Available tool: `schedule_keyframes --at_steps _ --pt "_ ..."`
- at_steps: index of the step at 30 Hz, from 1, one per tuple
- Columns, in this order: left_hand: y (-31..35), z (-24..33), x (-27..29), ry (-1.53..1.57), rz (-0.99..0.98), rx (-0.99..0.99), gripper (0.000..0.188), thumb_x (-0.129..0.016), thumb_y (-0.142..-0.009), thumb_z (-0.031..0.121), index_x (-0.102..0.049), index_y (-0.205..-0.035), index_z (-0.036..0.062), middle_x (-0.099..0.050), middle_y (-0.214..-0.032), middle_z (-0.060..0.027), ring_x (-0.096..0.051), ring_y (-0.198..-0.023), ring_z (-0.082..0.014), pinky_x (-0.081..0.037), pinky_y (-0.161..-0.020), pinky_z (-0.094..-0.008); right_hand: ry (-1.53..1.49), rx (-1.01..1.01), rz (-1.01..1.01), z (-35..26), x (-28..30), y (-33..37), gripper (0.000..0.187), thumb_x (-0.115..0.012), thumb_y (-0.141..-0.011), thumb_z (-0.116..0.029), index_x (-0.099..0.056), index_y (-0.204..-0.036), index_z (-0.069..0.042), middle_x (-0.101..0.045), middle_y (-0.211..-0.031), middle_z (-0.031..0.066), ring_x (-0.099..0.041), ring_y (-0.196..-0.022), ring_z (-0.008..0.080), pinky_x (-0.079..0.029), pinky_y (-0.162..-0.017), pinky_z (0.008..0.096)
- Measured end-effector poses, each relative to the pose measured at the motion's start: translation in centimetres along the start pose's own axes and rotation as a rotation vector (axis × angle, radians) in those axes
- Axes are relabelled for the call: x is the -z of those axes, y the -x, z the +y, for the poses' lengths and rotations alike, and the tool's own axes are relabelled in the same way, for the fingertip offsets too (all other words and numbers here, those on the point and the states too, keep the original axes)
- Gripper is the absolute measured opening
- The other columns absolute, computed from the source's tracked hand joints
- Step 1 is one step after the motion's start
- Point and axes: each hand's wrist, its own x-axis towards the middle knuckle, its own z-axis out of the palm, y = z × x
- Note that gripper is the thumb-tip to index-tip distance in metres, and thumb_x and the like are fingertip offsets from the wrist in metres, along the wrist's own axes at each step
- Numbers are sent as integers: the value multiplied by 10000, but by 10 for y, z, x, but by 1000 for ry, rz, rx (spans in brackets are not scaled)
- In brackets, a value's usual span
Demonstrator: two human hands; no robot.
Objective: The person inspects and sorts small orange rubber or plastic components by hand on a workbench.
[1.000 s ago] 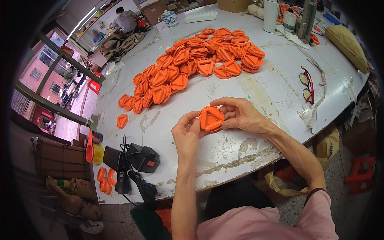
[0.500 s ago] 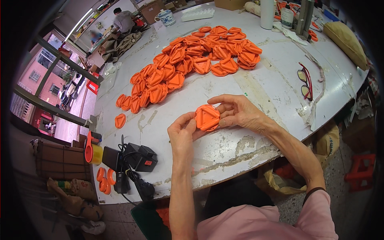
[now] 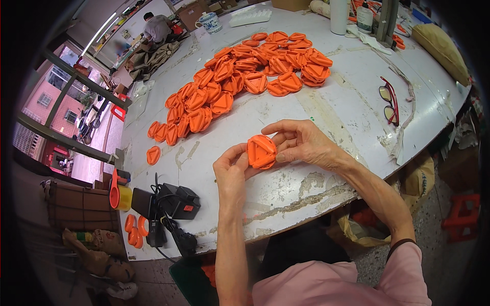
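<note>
Between my two hands is a round orange plastic disc (image 3: 262, 152) with a raised triangle on its face, held up above the near part of the table. My left hand (image 3: 232, 166) is closed on its left edge, thumb in front. My right hand (image 3: 301, 145) grips the right edge between thumb and fingers, the index finger arched over the top. Beyond them lies a wide heap of like orange discs (image 3: 255, 81), spread in a curve over the table. One single disc (image 3: 153, 155) lies apart at the heap's near left end.
On the near left are black power adapters with cables (image 3: 176, 201), several orange rings (image 3: 133, 237) and a yellow container (image 3: 122, 198). Red-framed glasses (image 3: 389, 102) lie at right, near a yellow cushion-like bag (image 3: 440, 53). A patterned mug (image 3: 210, 22) stands far back; a person (image 3: 157, 28) sits beyond.
The disc in my hands has turned slightly, its triangle now at another angle, and shifted a little left. Both hands keep their hold.
</note>
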Motion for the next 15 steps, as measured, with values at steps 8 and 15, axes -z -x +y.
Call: schedule_keyframes --at_steps 8,15 --pt "-1 -6 2 -16 -3 -69 218 -501 -887 19 -558 -1043 -121 -616 -911 -166 -668 -768 -234 -602 -688 -330 30 7 -8 3 2 -1 513 -658 -745 35 -481 -1226 51 -650 -977 144 -652 -830 144 -548 -740 248" --pt "-1 -7 4 13 -5 -118 215 -507 -898 37 -561 -1052 -103 -616 -948 -160 -663 -812 -237 -594 -727 -361 21 -8 38 4 4 0 468 -629 -759 9 -504 -1209 42 -657 -948 113 -629 -830 123 -517 -752 229"
